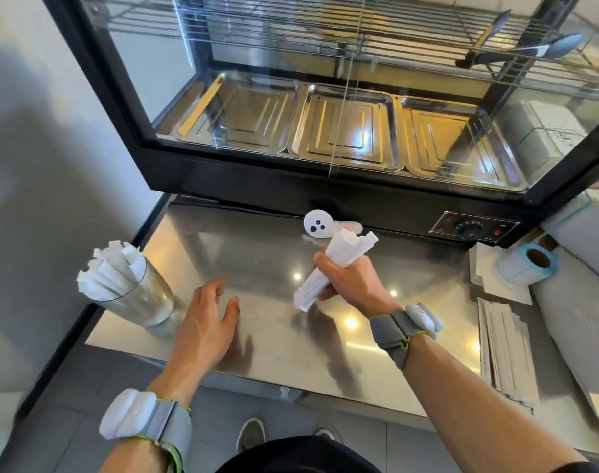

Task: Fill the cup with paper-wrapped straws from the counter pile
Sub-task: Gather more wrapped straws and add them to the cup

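A clear cup (144, 300) stands at the left end of the steel counter (264, 254), with several white paper-wrapped straws (112, 268) sticking out of it toward the left. My right hand (349, 278) is closed around a bundle of wrapped straws (339, 257), held tilted above the middle of the counter, the upper ends pointing up and right. My left hand (207, 322) hovers flat over the counter just right of the cup, fingers apart, holding nothing.
A glass food warmer (325, 124) with three steel pans fills the back, its control panel (472, 227) at the lower right. A small white device (320, 225) lies before it. A label roll (530, 264) and a flat stack of papers (506, 349) sit at the right.
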`<move>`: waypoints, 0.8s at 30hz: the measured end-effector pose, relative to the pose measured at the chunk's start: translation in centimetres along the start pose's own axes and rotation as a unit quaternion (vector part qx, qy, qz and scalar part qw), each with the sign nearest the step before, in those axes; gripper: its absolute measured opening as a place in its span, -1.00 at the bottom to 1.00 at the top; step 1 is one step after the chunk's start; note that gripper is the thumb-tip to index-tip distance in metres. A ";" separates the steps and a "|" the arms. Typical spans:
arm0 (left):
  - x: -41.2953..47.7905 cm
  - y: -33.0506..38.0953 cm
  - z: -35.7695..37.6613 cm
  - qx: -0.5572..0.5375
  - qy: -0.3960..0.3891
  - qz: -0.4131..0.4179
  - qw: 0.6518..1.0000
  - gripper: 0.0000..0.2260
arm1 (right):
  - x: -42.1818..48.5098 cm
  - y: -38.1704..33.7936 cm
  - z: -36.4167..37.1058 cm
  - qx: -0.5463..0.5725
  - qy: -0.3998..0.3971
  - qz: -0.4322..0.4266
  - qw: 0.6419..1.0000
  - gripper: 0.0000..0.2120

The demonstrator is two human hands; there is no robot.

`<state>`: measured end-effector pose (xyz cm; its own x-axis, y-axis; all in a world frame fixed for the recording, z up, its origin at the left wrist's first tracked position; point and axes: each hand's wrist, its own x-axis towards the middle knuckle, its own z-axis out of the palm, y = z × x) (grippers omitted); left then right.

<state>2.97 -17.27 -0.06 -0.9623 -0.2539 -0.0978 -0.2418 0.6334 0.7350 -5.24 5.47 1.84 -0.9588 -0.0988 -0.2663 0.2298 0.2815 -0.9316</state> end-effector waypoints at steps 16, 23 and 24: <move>-1.8 -3.2 -3.8 -0.027 0.081 -0.076 0.993 -0.62 | 0.8 -4.1 6.3 -0.050 -0.125 -0.110 0.985 -0.88; -2.9 -4.7 -4.9 -0.067 0.092 -0.122 0.986 -0.64 | 0.4 -6.3 9.0 -0.062 -0.144 -0.146 0.977 -0.88; -3.1 -5.0 -5.0 -0.073 0.095 -0.125 0.985 -0.65 | 0.3 -6.6 9.4 -0.062 -0.146 -0.152 0.976 -0.88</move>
<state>7.74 -23.34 -0.08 -0.8310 -0.5293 -0.1712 -0.4345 0.4254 0.7939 -5.51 -5.36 5.54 -0.8871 -0.4578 -0.0586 -0.0967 0.3085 -0.9463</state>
